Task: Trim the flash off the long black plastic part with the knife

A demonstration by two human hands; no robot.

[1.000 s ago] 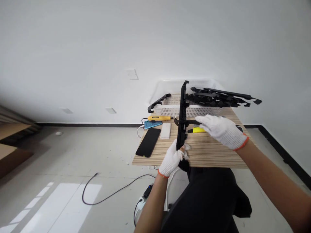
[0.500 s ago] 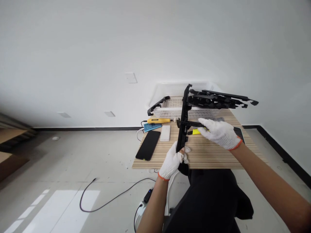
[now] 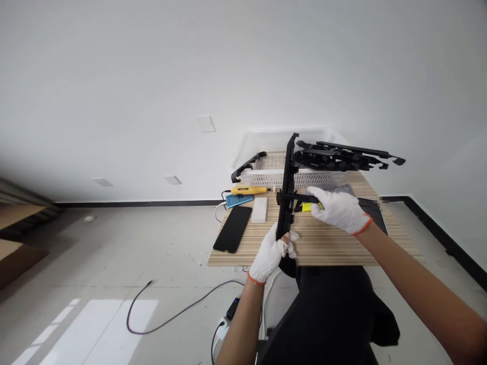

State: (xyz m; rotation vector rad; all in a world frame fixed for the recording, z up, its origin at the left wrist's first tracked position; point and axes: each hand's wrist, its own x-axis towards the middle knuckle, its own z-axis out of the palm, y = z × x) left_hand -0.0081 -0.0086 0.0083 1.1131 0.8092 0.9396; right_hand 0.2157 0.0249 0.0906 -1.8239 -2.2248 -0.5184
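Slatted table point(image 3: 342, 243) carries white basket point(image 3: 266, 172) at far edge, black parts point(image 3: 342, 154) piled across it. Long black strip point(image 3: 286, 197) stands upright at near-centre. Left hand point(image 3: 271, 252) grips its near end, fingers closed. Right hand point(image 3: 337, 209) is closed on yellow-black tool point(image 3: 306, 207) touching strip's middle.

Small wood table point(image 3: 327, 248) w/ a black phone point(image 3: 233, 228), white block point(image 3: 260, 209), yellow tool point(image 3: 248, 190) & white basket point(image 3: 274, 170) on it

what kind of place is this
Probably a small makeshift assembly or finishing workstation in a bare room: a slatted table, a white basket stacked with black plastic parts, and a yellow hand tool beside a phone.
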